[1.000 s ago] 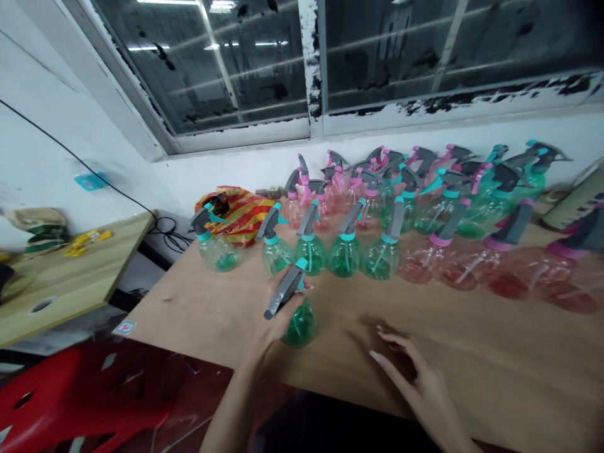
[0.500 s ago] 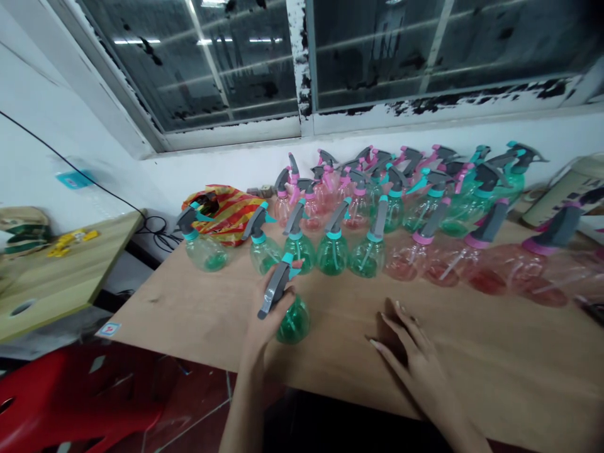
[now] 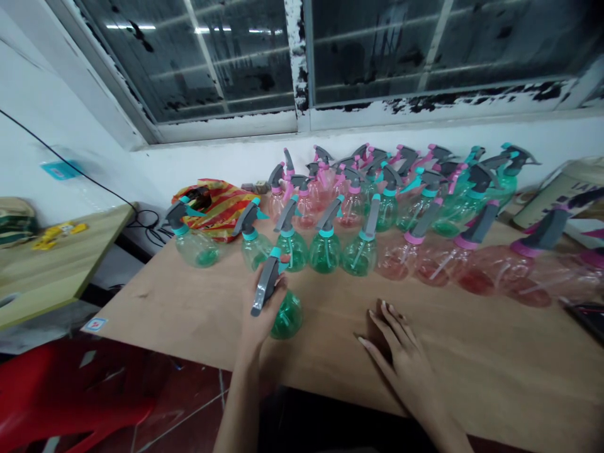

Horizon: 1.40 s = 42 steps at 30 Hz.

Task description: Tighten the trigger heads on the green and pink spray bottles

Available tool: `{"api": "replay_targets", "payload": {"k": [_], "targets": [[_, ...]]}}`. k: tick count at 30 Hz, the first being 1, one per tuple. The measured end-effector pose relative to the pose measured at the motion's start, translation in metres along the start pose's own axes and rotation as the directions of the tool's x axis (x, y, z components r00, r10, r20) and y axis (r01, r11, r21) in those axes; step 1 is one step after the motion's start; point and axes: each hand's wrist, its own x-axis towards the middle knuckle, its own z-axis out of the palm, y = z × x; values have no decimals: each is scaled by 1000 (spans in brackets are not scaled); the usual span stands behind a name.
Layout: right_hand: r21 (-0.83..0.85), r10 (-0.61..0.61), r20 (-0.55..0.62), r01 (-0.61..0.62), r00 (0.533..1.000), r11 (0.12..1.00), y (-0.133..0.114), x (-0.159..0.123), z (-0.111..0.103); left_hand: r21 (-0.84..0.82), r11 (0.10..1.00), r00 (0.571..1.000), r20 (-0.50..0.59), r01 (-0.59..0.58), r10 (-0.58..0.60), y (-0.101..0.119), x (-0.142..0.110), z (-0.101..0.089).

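My left hand (image 3: 258, 314) is wrapped round the neck of a green spray bottle (image 3: 287, 316) with a grey trigger head and a turquoise collar. Its round clear body shows below my fingers, near the front of the table. Part of the neck is hidden by the hand. Farther right, my right hand (image 3: 401, 352) lies on the tabletop, fingers stretched out and holding nothing. Beyond both hands runs a front row of spray bottles, with green ones (image 3: 325, 253) on the left and pink ones (image 3: 395, 259) on the right.
More spray bottles (image 3: 352, 204) crowd behind, towards the wall. A red and yellow striped bag (image 3: 226, 211) lies at the back left of the wooden table (image 3: 189, 302). At right are a printed container (image 3: 547, 195) and a dark flat object (image 3: 585, 318). A red chair (image 3: 70, 396) stands lower left.
The scene has shifted slightly left in view as the camera turned. My left hand keeps its grip on the spray bottle, and my right hand stays spread on the table.
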Motion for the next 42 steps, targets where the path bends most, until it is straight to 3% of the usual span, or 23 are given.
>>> {"api": "replay_targets", "payload": {"k": [9,19,28,42], "targets": [[9,-6,3,6,1000,1000,0,1,0,1,1000,1000,30,-7,7,2,2,-2],[-27,-28,-3,28,1000,999,2,-2,4,29,999,974,227,-28,20,3,0,-4],[-23,-41,3,41,999,999,4,-2,2,-23,995,971,217,-98,101,4,0,3],[-9,-38,-5,38,999,999,2,-1,0,-41,999,969,248,-10,20,-1,-5,6]]}}
